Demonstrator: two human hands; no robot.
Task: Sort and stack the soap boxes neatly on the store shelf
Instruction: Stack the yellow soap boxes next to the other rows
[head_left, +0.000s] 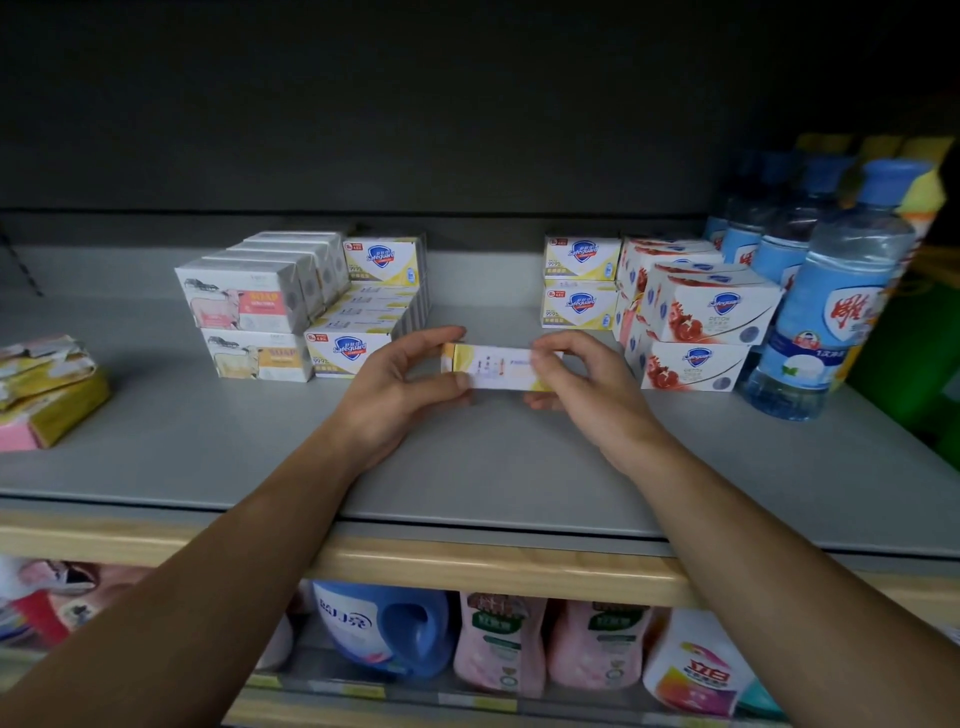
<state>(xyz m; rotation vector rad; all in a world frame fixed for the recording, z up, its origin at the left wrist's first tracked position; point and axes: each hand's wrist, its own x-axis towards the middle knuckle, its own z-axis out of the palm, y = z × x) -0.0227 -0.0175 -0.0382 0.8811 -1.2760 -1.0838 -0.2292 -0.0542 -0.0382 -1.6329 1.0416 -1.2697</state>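
Note:
Both hands hold one yellow-and-white soap box above the middle of the grey shelf. My left hand pinches its left end, and my right hand grips its right end. Left of it stand stacked yellow Safeguard boxes and sheep-printed soap boxes. Two more yellow Safeguard boxes are stacked behind on the right, beside a pile of pomegranate Safeguard boxes.
Blue-capped bottles crowd the shelf's right end. Wrapped yellow and pink soap packs lie at the far left. A wooden shelf edge runs below, with detergent bottles and pouches on the lower shelf.

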